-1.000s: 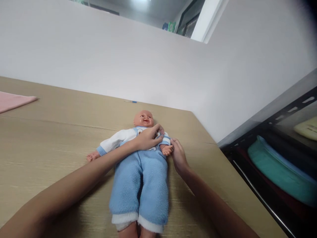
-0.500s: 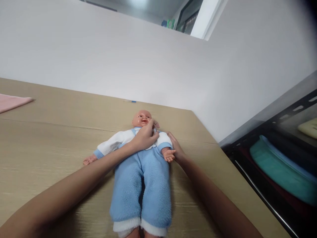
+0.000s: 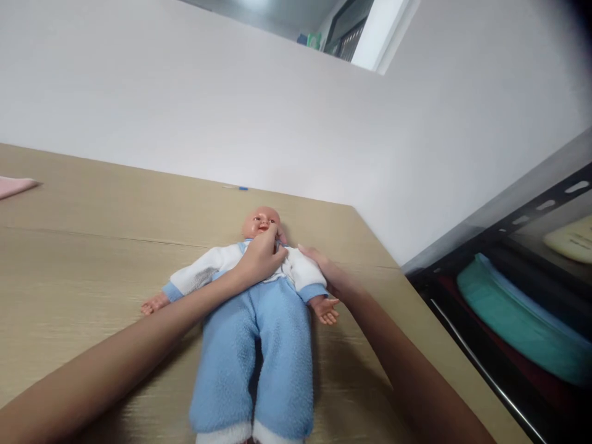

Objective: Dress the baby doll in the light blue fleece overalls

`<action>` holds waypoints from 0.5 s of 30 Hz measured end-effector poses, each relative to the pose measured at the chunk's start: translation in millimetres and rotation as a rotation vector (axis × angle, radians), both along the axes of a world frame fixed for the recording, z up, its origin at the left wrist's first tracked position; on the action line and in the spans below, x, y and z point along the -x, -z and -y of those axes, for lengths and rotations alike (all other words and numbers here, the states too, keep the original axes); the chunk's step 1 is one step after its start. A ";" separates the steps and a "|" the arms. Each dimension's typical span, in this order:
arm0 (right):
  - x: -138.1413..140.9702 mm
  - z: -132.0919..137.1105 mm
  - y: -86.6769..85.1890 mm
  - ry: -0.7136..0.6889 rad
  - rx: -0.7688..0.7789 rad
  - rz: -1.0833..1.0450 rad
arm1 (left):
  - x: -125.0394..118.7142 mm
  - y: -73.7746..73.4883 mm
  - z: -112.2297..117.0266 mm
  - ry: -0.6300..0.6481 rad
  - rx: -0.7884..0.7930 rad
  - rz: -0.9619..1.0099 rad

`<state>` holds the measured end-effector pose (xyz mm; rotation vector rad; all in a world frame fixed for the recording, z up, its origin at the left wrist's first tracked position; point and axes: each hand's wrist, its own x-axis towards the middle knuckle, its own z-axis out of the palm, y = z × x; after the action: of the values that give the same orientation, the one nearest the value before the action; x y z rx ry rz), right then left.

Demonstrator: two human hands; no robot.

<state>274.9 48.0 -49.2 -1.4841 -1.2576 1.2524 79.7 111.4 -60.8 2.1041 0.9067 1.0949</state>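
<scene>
A baby doll (image 3: 259, 320) in a blue and white fleece suit lies on its back on the wooden table (image 3: 92, 246), head pointing away from me. My left hand (image 3: 261, 259) rests on its chest, fingers pinched together at the collar just under the chin. My right hand (image 3: 324, 268) lies against the doll's shoulder and upper sleeve on the right side, its fingertips tucked at the doll's neck. The doll's bare hand (image 3: 327, 310) sticks out below that sleeve.
A white wall runs behind the table. A pink cloth (image 3: 13, 185) lies at the far left edge. To the right stands a dark shelf rack (image 3: 504, 246) holding a teal folded item (image 3: 513, 320) and a pale yellow one (image 3: 573, 237).
My left hand slid up from the doll's chest to its collar. My right hand moved from the doll's wrist up to its shoulder. The doll's arm on that side dropped outward.
</scene>
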 end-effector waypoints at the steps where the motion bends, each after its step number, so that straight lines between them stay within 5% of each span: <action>1: -1.6 7.5 -2.7 0.011 0.014 0.021 | -0.1 0.0 -0.1 0.008 -0.002 -0.008; 6: -24.7 54.6 -31.1 -0.140 0.016 0.358 | 0.5 1.8 -2.3 0.009 -0.019 -0.010; 10: -59.9 65.6 -50.6 -0.309 -0.055 0.591 | -0.4 2.7 -1.9 0.021 -0.029 -0.012; 15: -90.4 51.6 -36.2 -0.350 -0.160 0.654 | -2.5 -0.4 2.7 0.058 -0.050 -0.037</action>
<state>365.4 -3.6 -13.0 -1.6632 -2.0667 0.8568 82.2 108.7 -60.4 2.1841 0.8385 1.0624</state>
